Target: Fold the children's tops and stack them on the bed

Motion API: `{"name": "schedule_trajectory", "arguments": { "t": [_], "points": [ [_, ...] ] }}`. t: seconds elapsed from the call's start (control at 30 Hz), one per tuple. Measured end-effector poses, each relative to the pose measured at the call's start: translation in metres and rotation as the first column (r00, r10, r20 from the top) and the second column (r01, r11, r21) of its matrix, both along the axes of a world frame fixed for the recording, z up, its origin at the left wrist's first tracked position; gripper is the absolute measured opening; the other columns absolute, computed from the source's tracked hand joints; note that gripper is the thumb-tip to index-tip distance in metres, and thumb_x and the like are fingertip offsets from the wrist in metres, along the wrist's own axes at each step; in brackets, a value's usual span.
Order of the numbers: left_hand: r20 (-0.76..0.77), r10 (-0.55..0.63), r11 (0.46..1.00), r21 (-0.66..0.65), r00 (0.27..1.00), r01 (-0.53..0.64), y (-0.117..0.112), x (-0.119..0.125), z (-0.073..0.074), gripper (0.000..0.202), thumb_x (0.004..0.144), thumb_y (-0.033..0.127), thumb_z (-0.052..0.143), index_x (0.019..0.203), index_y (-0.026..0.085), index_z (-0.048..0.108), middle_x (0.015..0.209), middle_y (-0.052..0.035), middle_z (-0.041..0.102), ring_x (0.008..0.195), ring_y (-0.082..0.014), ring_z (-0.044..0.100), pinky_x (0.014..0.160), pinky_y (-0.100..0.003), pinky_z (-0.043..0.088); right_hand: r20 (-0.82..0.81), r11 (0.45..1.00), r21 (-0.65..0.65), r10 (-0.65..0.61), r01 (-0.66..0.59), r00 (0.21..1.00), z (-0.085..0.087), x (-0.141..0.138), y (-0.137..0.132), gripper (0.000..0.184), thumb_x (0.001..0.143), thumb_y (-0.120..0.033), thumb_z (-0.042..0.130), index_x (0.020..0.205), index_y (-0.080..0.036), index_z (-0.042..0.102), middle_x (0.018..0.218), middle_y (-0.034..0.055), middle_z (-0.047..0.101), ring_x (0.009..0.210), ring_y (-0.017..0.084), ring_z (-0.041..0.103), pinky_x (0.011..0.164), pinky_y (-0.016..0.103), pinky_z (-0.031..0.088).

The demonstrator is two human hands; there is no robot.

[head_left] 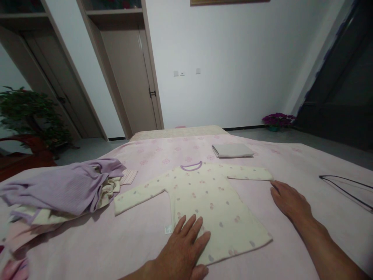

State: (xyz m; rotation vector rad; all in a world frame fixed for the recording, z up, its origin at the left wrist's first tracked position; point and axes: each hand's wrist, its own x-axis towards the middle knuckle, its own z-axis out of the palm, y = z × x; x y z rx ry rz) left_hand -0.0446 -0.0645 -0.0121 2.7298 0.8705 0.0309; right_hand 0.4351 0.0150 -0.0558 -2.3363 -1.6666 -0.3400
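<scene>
A cream long-sleeved child's shirt (201, 198) with small prints and a purple neckline lies spread flat, its collar pointing away from me. My left hand (186, 249) rests flat on its lower left part, fingers stretched out and slightly apart. At the end of the right sleeve (250, 173), my right hand (288, 198) has its fingers closed on the cuff. The sleeve on the left reaches out at a downward slant. A small white label (168, 230) sticks out from the shirt's left side seam, close to my left fingers.
Under everything is a pink patterned cloth (151, 155). To the left lies a heap of clothes (64, 190), purple on top. A folded grey cloth item (233, 150) sits beyond the shirt. Thin black loops (346, 186) lie at the far right.
</scene>
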Motion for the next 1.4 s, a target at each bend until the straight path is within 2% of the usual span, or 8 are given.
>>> {"name": "schedule_trajectory", "arguments": {
  "t": [0.17, 0.47, 0.77, 0.93, 1.13, 1.4],
  "points": [
    [-0.032, 0.012, 1.000, -0.019, 0.999, -0.013, -0.003, 0.001, 0.008, 0.080, 0.084, 0.038, 0.066, 0.154, 0.026, 0.029, 0.164, -0.0162, 0.018, 0.150, -0.0387, 0.016, 0.119, -0.065, 0.016, 0.000, 1.000, 0.016, 0.002, -0.002, 1.000, -0.001, 0.000, 0.000, 0.048, 0.095, -0.032, 0.037, 0.132, -0.013, 0.062, 0.140, 0.0178, 0.058, 0.123, 0.034, 0.057, 0.101, 0.048, 0.045],
    [-0.007, 0.019, 1.000, 0.014, 1.000, -0.019, -0.004, -0.001, 0.003, 0.085, 0.081, 0.035, 0.070, 0.154, 0.027, 0.028, 0.163, -0.0165, 0.019, 0.151, -0.0363, 0.015, 0.120, -0.062, 0.013, -0.005, 1.000, -0.023, -0.008, 0.008, 1.000, 0.003, -0.001, -0.001, 0.050, 0.096, -0.034, 0.034, 0.133, -0.013, 0.060, 0.142, 0.0167, 0.056, 0.123, 0.035, 0.056, 0.098, 0.048, 0.046],
    [0.018, 0.043, 0.999, 0.007, 0.999, -0.043, -0.012, -0.003, 0.010, 0.077, 0.086, 0.036, 0.065, 0.154, 0.028, 0.029, 0.164, -0.0125, 0.019, 0.152, -0.0325, 0.013, 0.122, -0.058, 0.012, 0.003, 0.999, -0.027, -0.027, 0.027, 1.000, 0.007, -0.008, -0.003, 0.050, 0.096, -0.034, 0.032, 0.133, -0.013, 0.060, 0.140, 0.0146, 0.058, 0.122, 0.033, 0.057, 0.100, 0.049, 0.046],
    [0.072, 0.040, 0.999, 0.018, 0.997, -0.042, -0.013, -0.005, 0.009, 0.070, 0.091, 0.041, 0.060, 0.154, 0.029, 0.029, 0.165, -0.0102, 0.019, 0.152, -0.0314, 0.013, 0.123, -0.057, 0.013, 0.015, 1.000, -0.016, -0.020, 0.020, 1.000, 0.007, -0.008, -0.004, 0.050, 0.095, -0.034, 0.033, 0.132, -0.014, 0.060, 0.138, 0.0143, 0.059, 0.119, 0.031, 0.059, 0.098, 0.047, 0.047],
    [0.160, 0.018, 0.999, 0.044, 0.987, -0.025, -0.012, -0.009, 0.006, 0.058, 0.098, 0.052, 0.046, 0.151, 0.029, 0.036, 0.162, -0.0097, 0.028, 0.150, -0.0301, 0.022, 0.123, -0.054, 0.016, 0.032, 1.000, -0.010, -0.008, 0.009, 0.999, 0.011, -0.014, -0.006, 0.049, 0.095, -0.030, 0.033, 0.131, -0.013, 0.061, 0.137, 0.0159, 0.059, 0.119, 0.031, 0.059, 0.097, 0.046, 0.047],
    [0.230, 0.030, 0.993, 0.102, 0.973, -0.055, -0.010, -0.013, 0.000, 0.048, 0.102, 0.044, 0.044, 0.148, 0.032, 0.039, 0.160, -0.0043, 0.034, 0.150, -0.0217, 0.025, 0.124, -0.045, 0.016, 0.041, 0.999, -0.037, -0.017, 0.018, 0.999, 0.014, -0.016, -0.008, 0.047, 0.095, -0.027, 0.033, 0.132, -0.014, 0.060, 0.136, 0.0150, 0.060, 0.120, 0.029, 0.059, 0.099, 0.044, 0.046]
  ]
}}
